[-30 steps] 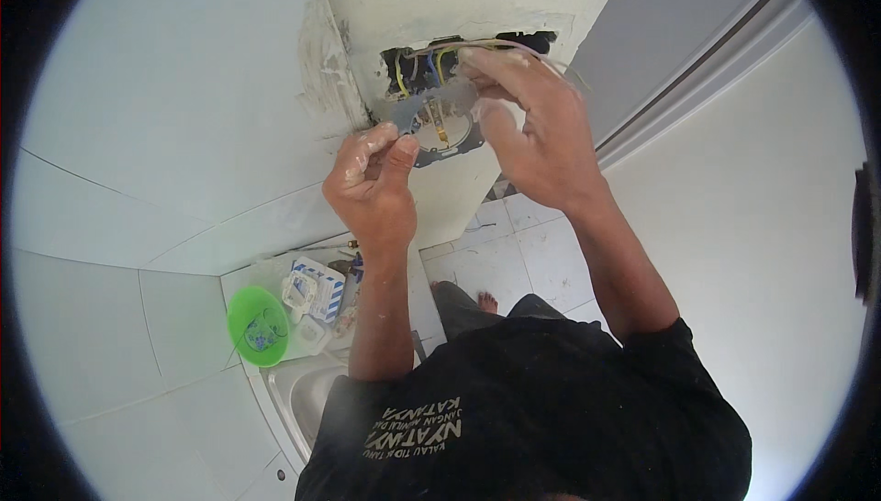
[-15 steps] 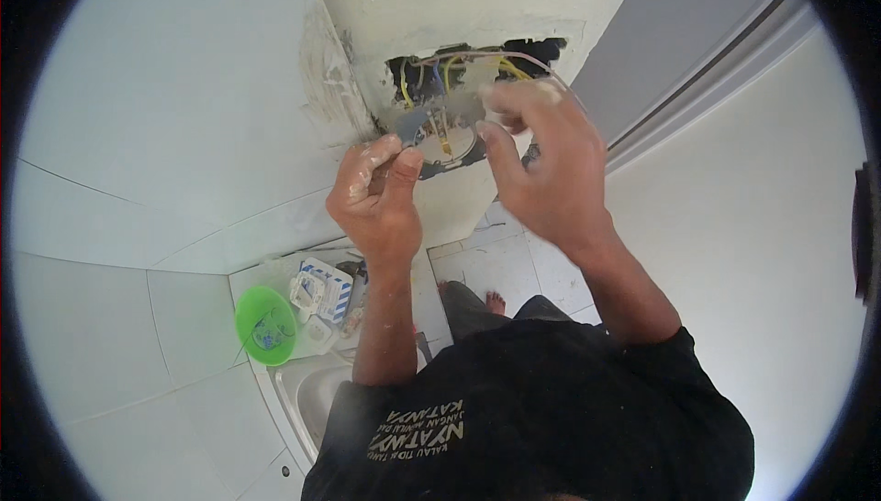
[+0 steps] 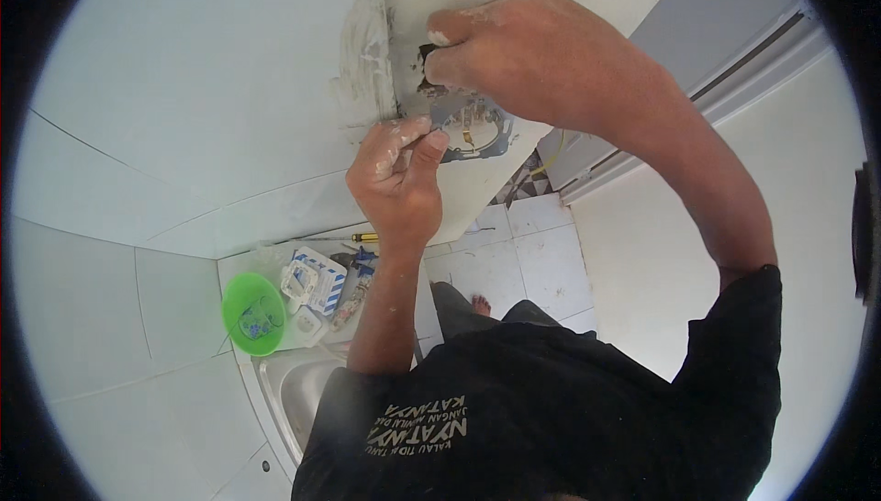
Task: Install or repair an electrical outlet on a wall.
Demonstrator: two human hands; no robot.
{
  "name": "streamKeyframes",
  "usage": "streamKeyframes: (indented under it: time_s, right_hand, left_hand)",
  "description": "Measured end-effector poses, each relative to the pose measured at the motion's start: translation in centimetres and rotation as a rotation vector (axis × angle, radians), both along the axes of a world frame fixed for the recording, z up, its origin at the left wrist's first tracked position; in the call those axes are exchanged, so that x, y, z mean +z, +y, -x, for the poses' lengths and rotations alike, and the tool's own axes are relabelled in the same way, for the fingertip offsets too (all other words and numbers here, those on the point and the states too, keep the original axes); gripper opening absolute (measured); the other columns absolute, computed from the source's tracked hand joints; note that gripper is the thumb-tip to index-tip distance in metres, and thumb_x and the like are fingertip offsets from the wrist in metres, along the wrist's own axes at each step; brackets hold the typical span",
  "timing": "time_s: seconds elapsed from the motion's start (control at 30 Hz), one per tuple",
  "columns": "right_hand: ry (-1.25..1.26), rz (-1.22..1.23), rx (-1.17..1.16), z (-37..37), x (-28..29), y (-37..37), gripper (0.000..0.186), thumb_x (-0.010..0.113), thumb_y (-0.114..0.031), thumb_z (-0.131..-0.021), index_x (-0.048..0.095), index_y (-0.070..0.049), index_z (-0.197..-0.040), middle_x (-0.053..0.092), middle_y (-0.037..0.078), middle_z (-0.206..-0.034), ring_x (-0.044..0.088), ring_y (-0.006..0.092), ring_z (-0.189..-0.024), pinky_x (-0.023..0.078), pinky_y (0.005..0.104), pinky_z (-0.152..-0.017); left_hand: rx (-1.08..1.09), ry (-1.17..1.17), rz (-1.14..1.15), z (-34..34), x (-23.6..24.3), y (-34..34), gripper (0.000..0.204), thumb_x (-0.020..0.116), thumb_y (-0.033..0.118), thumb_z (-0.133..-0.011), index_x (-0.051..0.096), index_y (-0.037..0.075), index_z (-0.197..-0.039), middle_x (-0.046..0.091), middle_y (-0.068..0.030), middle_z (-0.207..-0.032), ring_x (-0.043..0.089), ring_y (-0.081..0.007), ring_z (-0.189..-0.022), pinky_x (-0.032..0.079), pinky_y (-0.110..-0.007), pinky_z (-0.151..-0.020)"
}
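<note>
Left hand (image 3: 395,184): fingers pinch grey frame (image 3: 506,134) at its left edge; bulk lies right of them, long axis unclear. Right hand (image 3: 537,56) farther off, by wall opening (image 3: 425,54); grip indeterminable.

In my left hand (image 3: 396,184), chalky in patches, the mounting frame (image 3: 503,141) looks like matt metal. Left of the smooth, softly shining metal sink (image 3: 307,395), the wall tiles (image 3: 92,317) look satiny. Beyond the sink, the green bowl (image 3: 242,294) is smooth plastic; right of the sink, my T-shirt (image 3: 569,409) is matt cloth.
</note>
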State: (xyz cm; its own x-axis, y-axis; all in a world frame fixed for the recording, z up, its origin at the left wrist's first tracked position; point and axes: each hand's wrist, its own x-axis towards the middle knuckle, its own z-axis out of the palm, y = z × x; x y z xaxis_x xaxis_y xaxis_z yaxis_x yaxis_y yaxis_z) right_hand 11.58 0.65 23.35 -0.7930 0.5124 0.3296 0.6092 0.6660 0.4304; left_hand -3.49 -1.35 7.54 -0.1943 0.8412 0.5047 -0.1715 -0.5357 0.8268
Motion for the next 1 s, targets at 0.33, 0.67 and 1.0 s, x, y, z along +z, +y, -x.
streamKeyframes:
  time_s: [0.33,0.67,1.0]
  right_hand:
    - [0.165,-0.086,-0.092,1.2,-2.0,-0.4,0.011,0.067,-0.01,-0.077,0.068,-0.003,-0.086,0.067,0.013,-0.095,0.071,0.0294,-0.075,0.058,0.04,-0.065]
    - [0.464,0.181,-0.543,2.1,-1.5,-2.1,0.02,0.074,-0.019,-0.073,0.071,0.0,-0.079,0.068,0.02,-0.077,0.07,0.0369,-0.073,0.056,0.0441,-0.066]
    - [0.524,0.011,-0.57,3.6,-2.8,-1.7,0.017,0.076,-0.016,-0.064,0.068,-0.002,-0.071,0.068,0.018,-0.075,0.069,0.0355,-0.069,0.056,0.0451,-0.062]
  left_hand:
    - [0.127,0.04,-0.022,-0.2,1.0,0.1,0.015,0.077,0.005,-0.083,0.071,-0.005,-0.093,0.069,-0.0114,-0.086,0.062,-0.0153,-0.076,0.049,-0.027,-0.067]
    - [0.057,-0.14,0.061,-3.4,0.9,-0.7,0.013,0.073,0.001,-0.085,0.069,-0.006,-0.094,0.068,-0.0114,-0.087,0.061,-0.0134,-0.075,0.05,-0.026,-0.065]
    - [0.086,-0.156,0.033,-3.6,1.5,0.2,0.015,0.072,0.002,-0.087,0.07,-0.007,-0.098,0.066,-0.0088,-0.085,0.06,-0.0117,-0.075,0.049,-0.025,-0.064]
